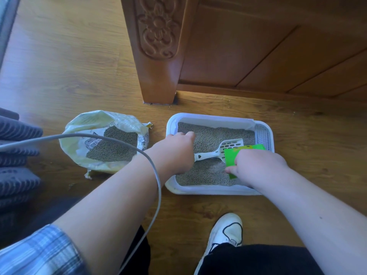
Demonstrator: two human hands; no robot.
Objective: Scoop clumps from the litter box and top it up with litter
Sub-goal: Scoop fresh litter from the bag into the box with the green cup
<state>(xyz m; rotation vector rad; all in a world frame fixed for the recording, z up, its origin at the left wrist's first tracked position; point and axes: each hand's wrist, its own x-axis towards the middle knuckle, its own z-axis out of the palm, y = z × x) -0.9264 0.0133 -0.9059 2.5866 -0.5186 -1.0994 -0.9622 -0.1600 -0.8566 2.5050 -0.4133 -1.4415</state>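
Both hands full: my left hand grips the scoop, my right hand pinches the green sheet at its four o'clock; I'd lift slowly, sifting litter.

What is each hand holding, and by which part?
The left hand grips the white scoop by its handle end; the right hand holds a green sheet by its near part.
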